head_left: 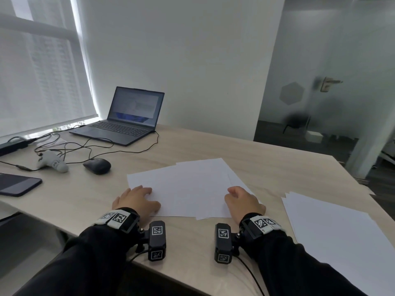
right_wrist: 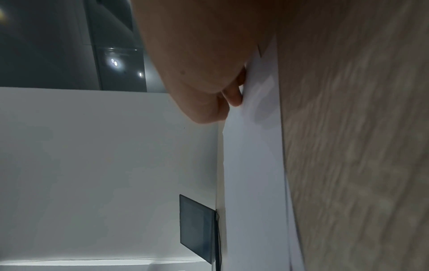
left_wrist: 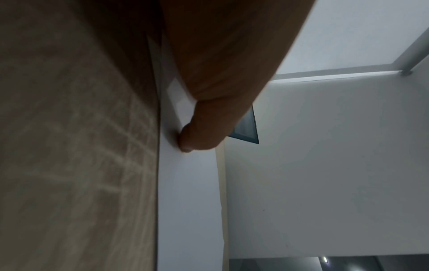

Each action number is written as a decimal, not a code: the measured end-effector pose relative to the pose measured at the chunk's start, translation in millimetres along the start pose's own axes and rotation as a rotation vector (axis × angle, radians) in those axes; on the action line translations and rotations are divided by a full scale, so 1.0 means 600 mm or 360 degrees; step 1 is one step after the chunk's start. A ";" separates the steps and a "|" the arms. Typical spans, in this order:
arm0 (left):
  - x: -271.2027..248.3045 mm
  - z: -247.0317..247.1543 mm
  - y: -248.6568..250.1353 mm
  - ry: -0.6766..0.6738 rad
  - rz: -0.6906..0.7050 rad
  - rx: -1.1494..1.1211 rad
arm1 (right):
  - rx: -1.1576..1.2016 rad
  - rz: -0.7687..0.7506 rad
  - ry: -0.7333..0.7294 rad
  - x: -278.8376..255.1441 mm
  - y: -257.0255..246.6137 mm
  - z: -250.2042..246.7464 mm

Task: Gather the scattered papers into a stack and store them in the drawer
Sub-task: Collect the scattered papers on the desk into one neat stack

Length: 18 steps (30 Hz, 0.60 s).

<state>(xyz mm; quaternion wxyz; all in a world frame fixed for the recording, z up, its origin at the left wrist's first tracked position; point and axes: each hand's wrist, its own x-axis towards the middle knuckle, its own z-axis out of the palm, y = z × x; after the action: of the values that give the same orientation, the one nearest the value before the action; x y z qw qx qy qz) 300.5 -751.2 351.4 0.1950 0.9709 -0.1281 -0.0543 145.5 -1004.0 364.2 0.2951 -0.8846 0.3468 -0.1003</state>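
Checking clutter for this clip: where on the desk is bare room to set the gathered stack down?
Bare wood lies between the middle papers and the right-hand papers, behind the papers toward the wall, and between the phone and the left hand. The far left is crowded: laptop, mouse, cables.

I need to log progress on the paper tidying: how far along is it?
Early stage. Done: little; the central papers overlap loosely on the desk, edges uneven. In hand: the left hand and right hand rest on that pile's two sides, as if to square it. Left: a second batch of sheets lies apart at the right, unmerged, and no drawer shows in any view, so storing is undone.
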 end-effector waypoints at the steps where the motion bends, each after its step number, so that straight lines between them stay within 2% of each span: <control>1: -0.005 0.000 0.001 0.0002 -0.0002 0.0025 | 0.0065 0.0002 0.0047 -0.005 0.002 -0.002; 4: -0.021 -0.001 0.002 0.0006 -0.0015 0.0062 | -0.0001 0.0034 0.0092 -0.023 0.009 -0.011; 9: -0.073 -0.005 0.001 -0.0070 -0.0063 0.0110 | -0.0210 0.0069 -0.0106 -0.064 0.016 -0.021; 18: -0.182 -0.025 0.018 -0.0229 -0.0112 0.0217 | -0.0133 0.0132 -0.0298 -0.169 0.010 -0.055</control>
<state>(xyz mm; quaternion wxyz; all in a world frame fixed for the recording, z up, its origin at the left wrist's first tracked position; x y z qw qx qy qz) 195.5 -725.7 375.3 0.1166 0.9794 -0.1110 -0.1219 54.5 -954.1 389.9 0.2931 -0.8865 0.3580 0.0096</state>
